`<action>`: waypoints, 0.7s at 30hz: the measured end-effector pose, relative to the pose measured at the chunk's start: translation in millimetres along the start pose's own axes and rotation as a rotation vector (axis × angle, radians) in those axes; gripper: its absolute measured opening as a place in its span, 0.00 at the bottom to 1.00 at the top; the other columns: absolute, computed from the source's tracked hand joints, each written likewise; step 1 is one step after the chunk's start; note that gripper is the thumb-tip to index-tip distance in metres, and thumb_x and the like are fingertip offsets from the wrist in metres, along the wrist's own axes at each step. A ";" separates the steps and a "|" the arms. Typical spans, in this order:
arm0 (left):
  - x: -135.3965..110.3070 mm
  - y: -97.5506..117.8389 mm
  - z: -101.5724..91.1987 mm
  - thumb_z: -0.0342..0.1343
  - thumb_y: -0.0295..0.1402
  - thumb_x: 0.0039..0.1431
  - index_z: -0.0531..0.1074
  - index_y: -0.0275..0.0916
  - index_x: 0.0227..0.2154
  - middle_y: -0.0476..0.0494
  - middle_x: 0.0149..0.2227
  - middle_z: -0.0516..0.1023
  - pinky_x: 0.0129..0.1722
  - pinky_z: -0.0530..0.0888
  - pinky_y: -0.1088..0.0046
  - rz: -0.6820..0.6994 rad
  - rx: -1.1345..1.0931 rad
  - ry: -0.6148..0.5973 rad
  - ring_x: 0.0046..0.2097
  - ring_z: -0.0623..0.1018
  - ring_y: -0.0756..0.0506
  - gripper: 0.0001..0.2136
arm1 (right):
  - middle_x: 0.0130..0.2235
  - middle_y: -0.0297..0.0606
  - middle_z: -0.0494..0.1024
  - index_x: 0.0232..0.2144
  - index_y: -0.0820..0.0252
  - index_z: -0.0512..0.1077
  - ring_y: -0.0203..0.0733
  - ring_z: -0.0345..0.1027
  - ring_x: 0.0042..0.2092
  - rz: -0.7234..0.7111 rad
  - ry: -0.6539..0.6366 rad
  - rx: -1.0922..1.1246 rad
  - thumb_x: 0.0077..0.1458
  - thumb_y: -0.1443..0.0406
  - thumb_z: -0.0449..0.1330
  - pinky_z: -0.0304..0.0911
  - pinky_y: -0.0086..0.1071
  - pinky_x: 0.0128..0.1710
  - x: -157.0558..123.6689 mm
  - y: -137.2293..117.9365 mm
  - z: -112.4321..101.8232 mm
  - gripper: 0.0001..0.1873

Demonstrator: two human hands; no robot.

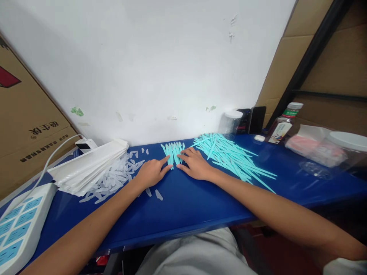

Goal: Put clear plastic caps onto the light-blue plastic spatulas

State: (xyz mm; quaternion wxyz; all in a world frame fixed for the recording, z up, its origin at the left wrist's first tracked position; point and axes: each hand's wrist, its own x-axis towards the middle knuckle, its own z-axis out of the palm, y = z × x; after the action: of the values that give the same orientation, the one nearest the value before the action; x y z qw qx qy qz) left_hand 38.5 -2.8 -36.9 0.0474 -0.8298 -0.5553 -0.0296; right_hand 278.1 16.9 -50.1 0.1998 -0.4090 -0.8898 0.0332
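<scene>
My left hand (151, 172) lies flat on the blue table (183, 206), fingers stretched toward a short row of turquoise sticks (173, 149) lined up side by side. My right hand (195, 163) rests flat too, its fingers touching the right end of that row. Both hands hold nothing. A loose pile of the same turquoise sticks (232, 156) spreads out to the right of my right hand. Left of my left hand lies a heap of small clear plastic caps (114, 179), with a few strays (158, 194) near my left wrist.
A stack of white paper sleeves (88, 164) lies at the left, beside a white power strip (20, 225) and a charger (85, 145). At the back right stand a clear jar (231, 123), a phone (256, 119), a bottle (283, 124) and a lidded container (341, 151). Cardboard boxes (25, 126) flank the table.
</scene>
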 end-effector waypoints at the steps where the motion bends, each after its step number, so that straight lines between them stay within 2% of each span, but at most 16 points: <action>1: 0.5 -0.7 0.4 0.36 0.57 0.73 0.61 0.43 0.71 0.34 0.41 0.85 0.37 0.74 0.66 -0.004 0.005 0.001 0.43 0.84 0.34 0.34 | 0.63 0.54 0.71 0.64 0.61 0.70 0.61 0.57 0.65 0.016 0.012 -0.007 0.72 0.50 0.52 0.60 0.56 0.59 0.9 0.3 0.2 0.29; 4: 2.1 -2.5 1.6 0.37 0.67 0.65 0.62 0.36 0.70 0.32 0.39 0.84 0.34 0.72 0.67 -0.017 0.020 0.002 0.42 0.84 0.32 0.44 | 0.63 0.55 0.71 0.65 0.65 0.68 0.61 0.58 0.65 0.070 0.042 -0.007 0.71 0.50 0.53 0.60 0.54 0.61 3.6 2.5 1.4 0.31; 7: 3.8 -3.3 1.5 0.38 0.72 0.60 0.63 0.33 0.69 0.31 0.38 0.84 0.34 0.72 0.66 -0.026 0.032 0.003 0.41 0.83 0.31 0.50 | 0.70 0.57 0.63 0.70 0.68 0.61 0.64 0.51 0.71 0.085 -0.022 0.036 0.69 0.45 0.53 0.54 0.56 0.67 5.0 5.7 3.1 0.41; 9: 5.6 -2.9 0.5 0.36 0.71 0.61 0.63 0.33 0.69 0.31 0.37 0.84 0.33 0.72 0.66 -0.033 0.028 0.000 0.41 0.83 0.31 0.50 | 0.74 0.56 0.54 0.73 0.67 0.57 0.64 0.44 0.74 0.070 -0.100 0.071 0.69 0.42 0.49 0.47 0.59 0.71 5.1 7.0 3.6 0.44; 11: 8.3 -2.2 -0.4 0.34 0.70 0.63 0.65 0.33 0.68 0.31 0.37 0.84 0.32 0.71 0.66 -0.035 0.023 -0.009 0.40 0.83 0.32 0.48 | 0.75 0.54 0.52 0.73 0.65 0.57 0.63 0.43 0.75 0.047 -0.141 0.078 0.71 0.43 0.46 0.44 0.58 0.72 5.0 7.2 3.6 0.42; 16: 15.4 -1.6 1.0 0.34 0.68 0.65 0.67 0.37 0.67 0.30 0.43 0.84 0.37 0.74 0.64 -0.066 0.031 0.010 0.45 0.83 0.30 0.44 | 0.71 0.55 0.62 0.69 0.64 0.64 0.62 0.52 0.72 -0.003 -0.080 0.048 0.72 0.48 0.46 0.53 0.57 0.69 6.4 7.0 4.6 0.35; 18: 17.0 -2.0 2.0 0.35 0.67 0.66 0.66 0.38 0.68 0.29 0.44 0.84 0.39 0.74 0.62 -0.088 0.035 0.014 0.46 0.83 0.30 0.43 | 0.71 0.56 0.61 0.70 0.65 0.62 0.62 0.51 0.72 0.007 -0.063 0.060 0.71 0.46 0.46 0.53 0.57 0.69 7.3 8.2 6.8 0.38; 21: 18.4 -2.3 1.8 0.35 0.64 0.68 0.63 0.39 0.69 0.30 0.43 0.84 0.40 0.74 0.63 -0.082 0.043 -0.009 0.46 0.83 0.31 0.41 | 0.75 0.58 0.52 0.73 0.70 0.54 0.63 0.41 0.76 0.045 -0.125 0.086 0.70 0.41 0.43 0.45 0.56 0.73 8.8 10.3 9.9 0.45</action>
State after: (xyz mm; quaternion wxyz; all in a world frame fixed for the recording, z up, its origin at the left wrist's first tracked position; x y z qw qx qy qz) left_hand 43.4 15.2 -36.6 0.0615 -0.8051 -0.5897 -0.0156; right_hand 276.5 31.3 -58.5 0.1605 -0.4170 -0.8889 0.1015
